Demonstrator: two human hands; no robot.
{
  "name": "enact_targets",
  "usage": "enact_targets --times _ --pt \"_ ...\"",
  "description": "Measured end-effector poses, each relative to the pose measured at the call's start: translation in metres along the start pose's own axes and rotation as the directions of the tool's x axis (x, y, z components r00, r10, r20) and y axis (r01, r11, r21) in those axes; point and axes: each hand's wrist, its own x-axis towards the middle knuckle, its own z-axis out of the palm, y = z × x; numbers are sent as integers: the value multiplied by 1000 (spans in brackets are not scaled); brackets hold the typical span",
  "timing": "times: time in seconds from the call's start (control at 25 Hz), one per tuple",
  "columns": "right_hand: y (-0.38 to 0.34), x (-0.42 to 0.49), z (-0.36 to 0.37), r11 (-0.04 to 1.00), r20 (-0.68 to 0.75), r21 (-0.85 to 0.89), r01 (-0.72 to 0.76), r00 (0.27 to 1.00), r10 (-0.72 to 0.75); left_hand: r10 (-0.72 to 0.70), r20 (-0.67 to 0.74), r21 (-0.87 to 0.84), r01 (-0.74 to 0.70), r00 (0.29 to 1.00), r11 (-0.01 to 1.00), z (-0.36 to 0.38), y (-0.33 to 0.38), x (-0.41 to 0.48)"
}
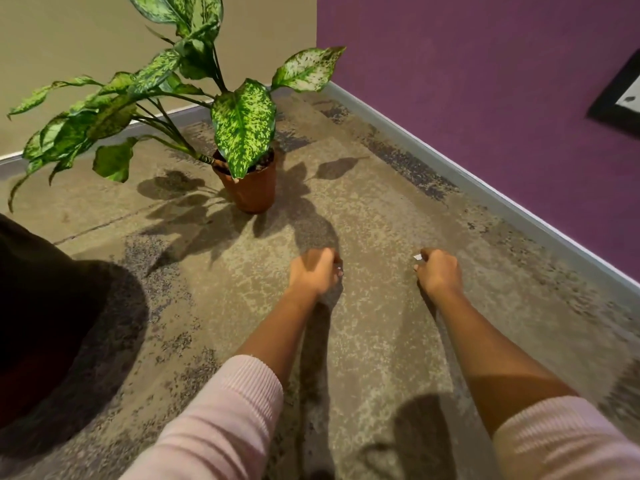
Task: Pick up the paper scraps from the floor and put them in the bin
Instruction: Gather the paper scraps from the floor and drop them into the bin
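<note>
Both my hands are stretched out over the mottled beige carpet (374,209), fists closed. My right hand (439,270) is closed around a small white paper scrap (417,257), whose corner pokes out by the thumb. My left hand (317,270) is curled into a fist; a pale bit shows at its fingertips, and I cannot tell whether it is paper or fingernails. A dark round bin (38,323) stands at the left edge, partly cut off. No loose scraps show on the carpet.
A potted plant with speckled green leaves in a terracotta pot (251,183) stands ahead to the left, near the beige wall. A purple wall with a grey skirting board (485,188) runs along the right. A black-framed picture (620,95) hangs there.
</note>
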Motion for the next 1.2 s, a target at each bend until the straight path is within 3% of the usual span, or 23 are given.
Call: enact_targets --times 0.16,0.32,0.44,0.56,0.76,0.96,1.2 --pt "-3 9 -3 1000 22 -14 -17 1000 18 -25 -33 -3 25 999 1000 2 -2 -3" --pt "-6 9 -6 994 28 -108 14 1000 -11 -164 -70 -63 160 984 985 7 2 -4" --pt "-13 5 -6 982 50 -189 19 999 -10 -135 -136 70 146 981 987 14 6 -7" --pt "-18 1 -6 972 69 -229 56 997 -41 -110 -81 119 119 991 986 10 5 -13" --pt "-20 -18 -4 990 27 -138 24 999 -21 18 -131 352 30 991 935 -17 -18 -38" --pt "-49 -58 -3 989 38 -101 110 994 -107 89 -74 630 -22 993 776 -51 -36 -67" --pt "-125 -116 -17 980 137 33 197 970 -200 77 -125 651 23 989 758 -116 -38 -102"
